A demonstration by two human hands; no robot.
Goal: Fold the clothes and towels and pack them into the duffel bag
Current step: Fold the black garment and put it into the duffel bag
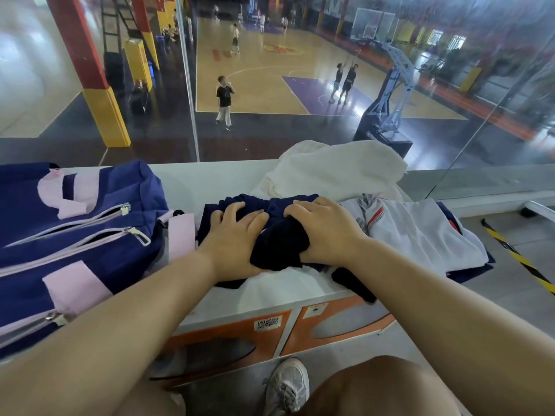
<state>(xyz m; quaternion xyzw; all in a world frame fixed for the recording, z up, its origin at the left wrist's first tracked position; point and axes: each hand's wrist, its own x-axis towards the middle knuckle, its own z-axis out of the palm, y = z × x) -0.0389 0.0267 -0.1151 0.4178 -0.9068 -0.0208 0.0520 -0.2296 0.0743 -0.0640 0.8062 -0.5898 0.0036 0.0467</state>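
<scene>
Pressing the navy garment (pixel 279 244) onto the surface (pixel 210 181), the left hand (pixel 232 235) spread flat fingers (pixel 232 209) to pin it while the right hand (pixel 327 231) curled round a fold, apparently mid-fold, with the bag (pixel 75 226) lying just beside.

You are in an indoor sports hall, on a gallery above the courts.
Through the glass (pixel 192 124) you look down on a wooden basketball court (pixel 270 85), a hoop stand (pixel 387 109) on its right, players (pixel 344 82) shooting, padded pillars (pixel 105 115) on the left.
</scene>
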